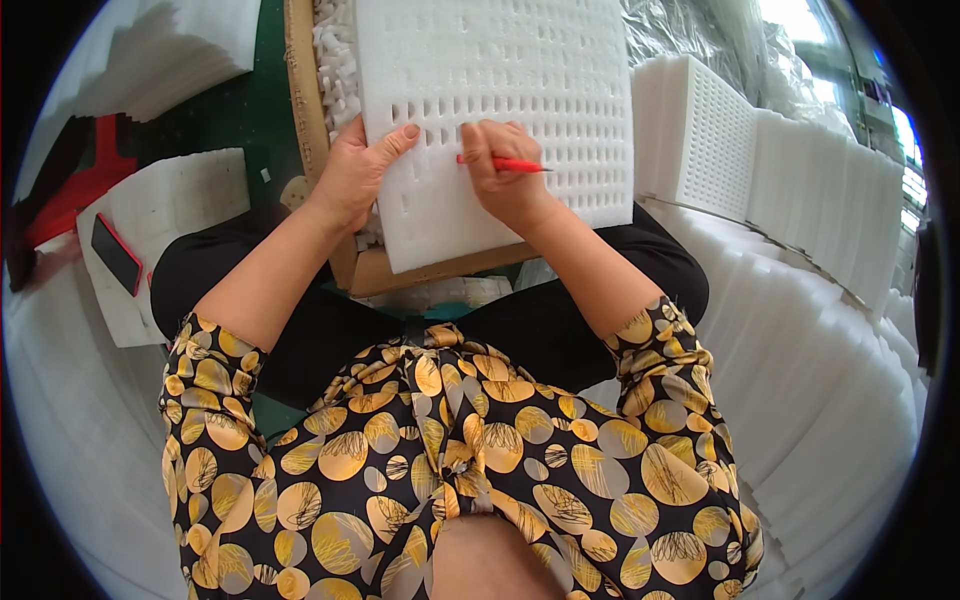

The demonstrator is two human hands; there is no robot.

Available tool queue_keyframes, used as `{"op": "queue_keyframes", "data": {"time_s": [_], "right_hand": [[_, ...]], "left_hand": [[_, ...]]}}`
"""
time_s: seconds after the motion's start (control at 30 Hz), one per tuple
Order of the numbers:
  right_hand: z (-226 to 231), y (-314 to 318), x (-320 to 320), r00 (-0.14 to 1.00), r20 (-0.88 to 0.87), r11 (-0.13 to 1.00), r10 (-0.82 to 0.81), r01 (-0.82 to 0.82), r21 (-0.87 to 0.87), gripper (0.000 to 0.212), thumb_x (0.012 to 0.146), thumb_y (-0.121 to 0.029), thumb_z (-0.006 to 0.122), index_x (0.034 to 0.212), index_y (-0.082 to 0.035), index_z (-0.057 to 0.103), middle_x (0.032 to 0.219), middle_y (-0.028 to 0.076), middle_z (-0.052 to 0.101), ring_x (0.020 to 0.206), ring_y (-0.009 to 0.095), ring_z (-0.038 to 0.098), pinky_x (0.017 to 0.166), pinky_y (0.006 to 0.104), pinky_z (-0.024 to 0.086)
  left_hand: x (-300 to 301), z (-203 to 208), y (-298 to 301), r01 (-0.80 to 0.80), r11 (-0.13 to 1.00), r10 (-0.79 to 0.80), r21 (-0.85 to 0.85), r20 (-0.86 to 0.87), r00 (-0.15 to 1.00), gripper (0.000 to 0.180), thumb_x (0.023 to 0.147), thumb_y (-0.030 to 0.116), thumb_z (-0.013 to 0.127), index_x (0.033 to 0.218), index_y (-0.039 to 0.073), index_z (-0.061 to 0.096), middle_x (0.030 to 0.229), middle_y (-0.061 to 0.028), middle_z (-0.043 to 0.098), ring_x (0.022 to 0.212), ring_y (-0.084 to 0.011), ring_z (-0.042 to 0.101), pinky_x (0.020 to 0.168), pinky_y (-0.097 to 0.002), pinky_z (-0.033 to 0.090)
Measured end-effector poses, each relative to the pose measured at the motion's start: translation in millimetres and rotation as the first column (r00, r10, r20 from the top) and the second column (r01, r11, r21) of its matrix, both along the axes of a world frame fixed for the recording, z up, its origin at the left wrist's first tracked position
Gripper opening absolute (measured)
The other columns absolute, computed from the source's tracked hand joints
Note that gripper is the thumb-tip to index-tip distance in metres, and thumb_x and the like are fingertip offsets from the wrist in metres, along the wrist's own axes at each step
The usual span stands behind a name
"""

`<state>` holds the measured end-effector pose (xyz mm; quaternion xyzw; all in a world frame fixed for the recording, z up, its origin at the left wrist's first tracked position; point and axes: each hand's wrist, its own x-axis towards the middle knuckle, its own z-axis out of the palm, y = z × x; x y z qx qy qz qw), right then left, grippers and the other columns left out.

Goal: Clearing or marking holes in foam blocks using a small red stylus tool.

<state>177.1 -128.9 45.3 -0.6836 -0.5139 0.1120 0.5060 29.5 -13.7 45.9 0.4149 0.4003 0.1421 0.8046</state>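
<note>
A white foam sheet (440,205) with rows of small slots lies tilted over a cardboard box in front of me. My left hand (362,168) grips its left edge, thumb on top and the other fingers hidden beneath. Closed in a fist, my right hand (508,178) rests on the sheet among the lower left rows. Through that fist runs a slim red pen-like tool (518,164), its dark pointed end sticking out to the right. The left part of the lowest rows shows few slots.
Small white foam scraps (338,60) fill the cardboard box (305,85). Stacked foam sheets (800,370) stand at the right, near a slotted foam block (715,150). On the left, a red-edged phone (117,254) lies on a foam piece (190,190). Clear plastic wrap (690,40) is behind.
</note>
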Motion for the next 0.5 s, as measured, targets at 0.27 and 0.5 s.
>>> {"op": "queue_keyframes", "data": {"time_s": [0.27,0.5], "right_hand": [[5,2,-4,0.999,-0.004,0.982,-0.046,0.046,0.181,0.030,0.084,-0.004,0.056,0.057,-0.010,0.043,0.050,-0.001,0.041,0.046,0.018,0.033,0.057,0.0256,0.035],[-8,6,-12,0.985,0.175,1.000,0.006,-0.008,0.009,0.030,0.084,-0.004,0.055,0.057,-0.010,0.043,0.050,-0.001,0.042,0.046,0.018,0.035,0.057,0.0260,0.035]], "left_hand": [[2,6,0,-0.005,1.000,0.005,-0.013,-0.038,0.999,0.020,0.089,0.012,0.063,0.106,0.002,0.059,0.093,-0.0089,0.065,0.076,-0.0136,0.063,0.063,-0.0234,0.054],[1,0,-1,0.005,0.998,-0.006,-0.068,-0.016,1.000,0.023,0.090,0.016,0.062,0.108,0.002,0.058,0.092,-0.0083,0.065,0.075,-0.0130,0.062,0.063,-0.0230,0.053]]}}
